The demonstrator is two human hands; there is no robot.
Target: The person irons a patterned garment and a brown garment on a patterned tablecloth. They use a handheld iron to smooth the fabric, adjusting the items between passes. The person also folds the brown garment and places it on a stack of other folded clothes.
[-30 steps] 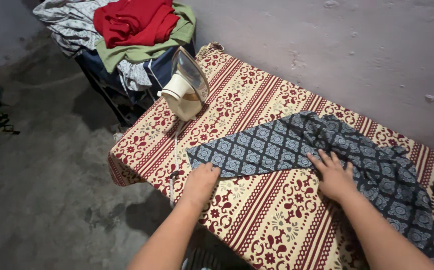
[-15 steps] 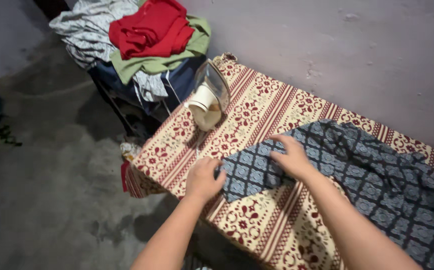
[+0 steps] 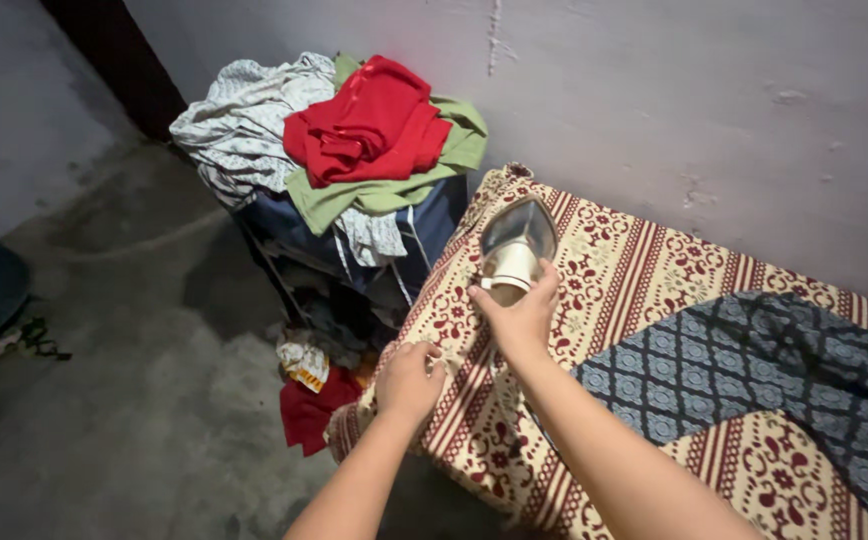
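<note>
Right hand (image 3: 522,318) reaches the upright clothes iron (image 3: 516,246) at the far end of the patterned surface (image 3: 644,290), fingers closing on its handle; full grasp unclear. Left hand (image 3: 409,380) clenched on the surface's near edge. Blue patterned cloth (image 3: 744,365) lies flat to the right. Best grip the handle fully, keep clear of the soleplate, lift straight up.

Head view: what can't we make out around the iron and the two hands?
- Iron handle: hidden by the right hand; how its fingers wrap it cannot be told.
- Left hand: fingers curl over the patterned cover edge; what they touch underneath is hidden.
- Blue patterned cloth: cut off by the right and bottom edges.
- Stand under the clothes pile: buried, too dark.
</note>
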